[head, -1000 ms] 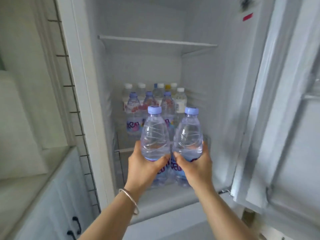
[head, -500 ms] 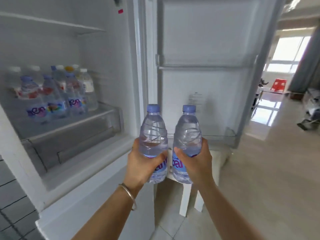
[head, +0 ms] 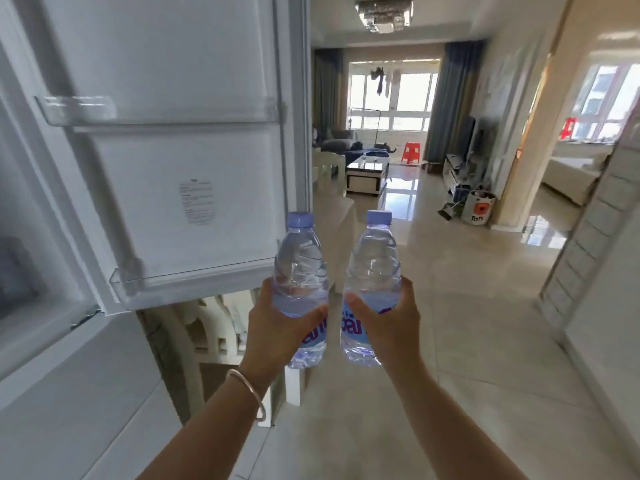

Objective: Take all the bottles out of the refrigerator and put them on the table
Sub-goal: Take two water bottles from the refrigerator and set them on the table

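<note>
Two bottles [head: 300,271] [head: 372,271] stand upright, caps up, left hand [head: 277,327] and right hand [head: 391,323] each in closed grip.

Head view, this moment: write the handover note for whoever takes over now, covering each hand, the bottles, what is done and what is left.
Left hand: shut on the left bottle, held upright.
Right hand: shut on the right bottle, also upright, cap on.
Both bottles are out of the refrigerator, held beside its open door, which stands to the left; its shelves show nothing.
Done: these two bottles taken out.
Left: set both on the table. The fridge interior is not in this view, so check it for remaining bottles.
A low table shows far down the room; whether it is the target, I cannot tell.
</note>
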